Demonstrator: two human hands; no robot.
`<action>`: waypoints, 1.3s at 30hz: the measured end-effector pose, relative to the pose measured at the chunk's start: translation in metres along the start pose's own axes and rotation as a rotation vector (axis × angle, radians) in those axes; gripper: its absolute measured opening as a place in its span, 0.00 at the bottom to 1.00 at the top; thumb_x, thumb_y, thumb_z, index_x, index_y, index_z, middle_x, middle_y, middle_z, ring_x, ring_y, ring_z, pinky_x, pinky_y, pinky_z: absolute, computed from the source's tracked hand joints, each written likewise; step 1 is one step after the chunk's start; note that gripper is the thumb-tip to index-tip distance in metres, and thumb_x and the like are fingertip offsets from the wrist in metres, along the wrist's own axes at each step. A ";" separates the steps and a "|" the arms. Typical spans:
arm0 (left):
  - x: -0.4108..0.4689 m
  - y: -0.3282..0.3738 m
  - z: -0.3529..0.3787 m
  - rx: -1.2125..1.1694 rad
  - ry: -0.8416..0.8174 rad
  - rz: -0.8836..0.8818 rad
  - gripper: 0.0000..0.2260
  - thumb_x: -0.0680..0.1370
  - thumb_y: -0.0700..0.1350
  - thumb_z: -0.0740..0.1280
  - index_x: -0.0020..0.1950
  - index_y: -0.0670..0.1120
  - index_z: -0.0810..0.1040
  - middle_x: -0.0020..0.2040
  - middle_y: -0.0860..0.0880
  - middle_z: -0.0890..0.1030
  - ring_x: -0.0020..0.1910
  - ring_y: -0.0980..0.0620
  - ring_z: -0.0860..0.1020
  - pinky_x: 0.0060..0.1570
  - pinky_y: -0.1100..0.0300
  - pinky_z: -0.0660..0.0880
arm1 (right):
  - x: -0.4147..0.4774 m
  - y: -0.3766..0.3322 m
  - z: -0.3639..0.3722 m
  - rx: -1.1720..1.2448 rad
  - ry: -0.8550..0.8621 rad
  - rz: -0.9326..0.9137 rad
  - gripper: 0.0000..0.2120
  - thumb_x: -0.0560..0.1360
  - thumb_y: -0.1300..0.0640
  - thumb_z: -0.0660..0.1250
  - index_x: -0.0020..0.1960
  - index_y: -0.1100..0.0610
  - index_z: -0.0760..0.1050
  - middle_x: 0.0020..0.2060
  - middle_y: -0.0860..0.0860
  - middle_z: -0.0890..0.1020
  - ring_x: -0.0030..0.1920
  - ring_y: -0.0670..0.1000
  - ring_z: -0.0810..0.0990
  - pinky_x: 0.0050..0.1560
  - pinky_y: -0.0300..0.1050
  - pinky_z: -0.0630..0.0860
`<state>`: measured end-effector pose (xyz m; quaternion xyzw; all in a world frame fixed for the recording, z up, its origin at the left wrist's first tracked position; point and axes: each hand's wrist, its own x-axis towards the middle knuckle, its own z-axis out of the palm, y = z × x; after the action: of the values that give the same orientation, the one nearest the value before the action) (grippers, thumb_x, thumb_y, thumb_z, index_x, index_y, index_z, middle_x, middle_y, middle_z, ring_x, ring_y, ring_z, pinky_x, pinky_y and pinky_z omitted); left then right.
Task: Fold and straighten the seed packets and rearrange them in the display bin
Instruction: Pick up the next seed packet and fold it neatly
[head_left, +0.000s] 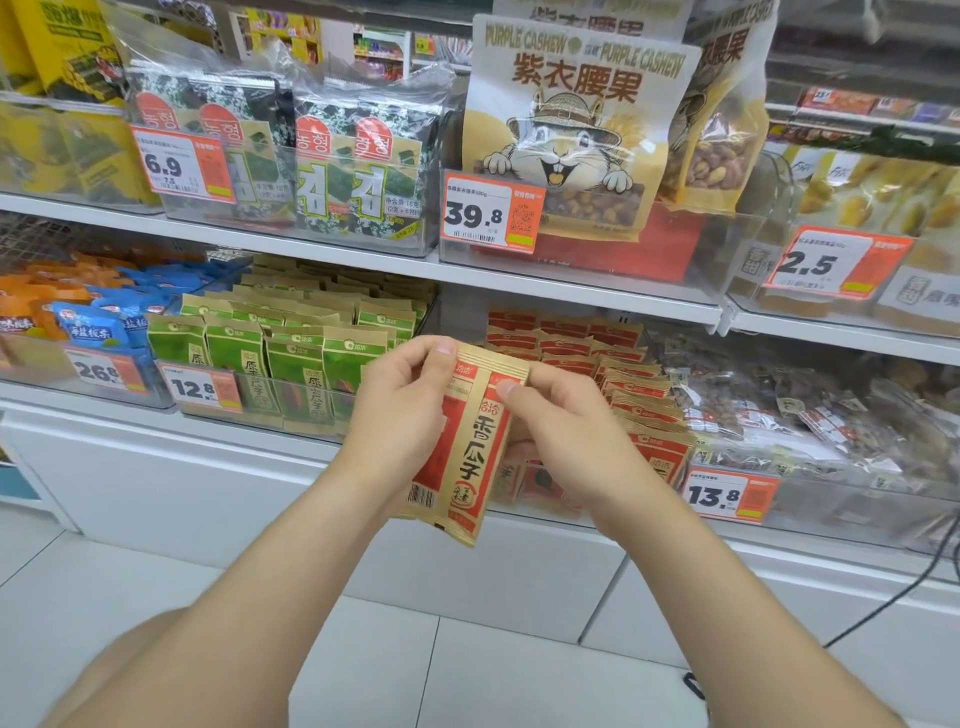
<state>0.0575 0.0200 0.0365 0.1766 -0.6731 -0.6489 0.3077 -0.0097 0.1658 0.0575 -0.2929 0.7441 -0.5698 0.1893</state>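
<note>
A red and tan seed packet (470, 452) is held upright in front of the lower shelf, its back seam and barcode towards me. My left hand (402, 410) grips its upper left edge, thumb on the top corner. My right hand (558, 431) pinches the top right corner. Behind the packet stands the clear display bin (727, 512), filled with several rows of matching red packets (631, 384), tagged 13.8.
A bin of green seed packets (291, 353) tagged 12.8 sits to the left, blue snack packs (98, 325) further left. Nut bags (810, 410) lie to the right. The upper shelf carries seaweed packs (332, 171) and cashew bags (571, 135). White tiled floor lies below.
</note>
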 end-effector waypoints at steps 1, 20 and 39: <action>-0.001 0.001 0.000 0.004 0.010 0.016 0.10 0.88 0.49 0.63 0.54 0.52 0.84 0.45 0.46 0.88 0.46 0.40 0.88 0.51 0.35 0.84 | 0.000 -0.002 0.000 0.013 0.018 0.000 0.10 0.88 0.55 0.62 0.60 0.52 0.82 0.47 0.50 0.90 0.48 0.50 0.90 0.53 0.51 0.86; -0.005 -0.004 -0.005 0.588 -0.015 0.439 0.22 0.76 0.54 0.78 0.67 0.55 0.76 0.57 0.61 0.84 0.53 0.63 0.83 0.53 0.54 0.84 | 0.003 0.007 0.002 -0.072 0.275 -0.089 0.12 0.81 0.58 0.68 0.42 0.52 0.88 0.38 0.51 0.89 0.43 0.55 0.90 0.49 0.64 0.87; 0.005 -0.008 -0.002 0.519 -0.025 0.269 0.07 0.83 0.50 0.71 0.45 0.55 0.84 0.42 0.61 0.86 0.46 0.61 0.84 0.55 0.47 0.82 | 0.002 0.001 -0.006 0.098 0.196 -0.012 0.12 0.85 0.61 0.66 0.47 0.63 0.86 0.41 0.56 0.89 0.43 0.55 0.91 0.45 0.52 0.88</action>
<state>0.0540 0.0145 0.0293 0.1506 -0.8376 -0.4105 0.3274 -0.0145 0.1691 0.0586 -0.2306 0.7285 -0.6326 0.1264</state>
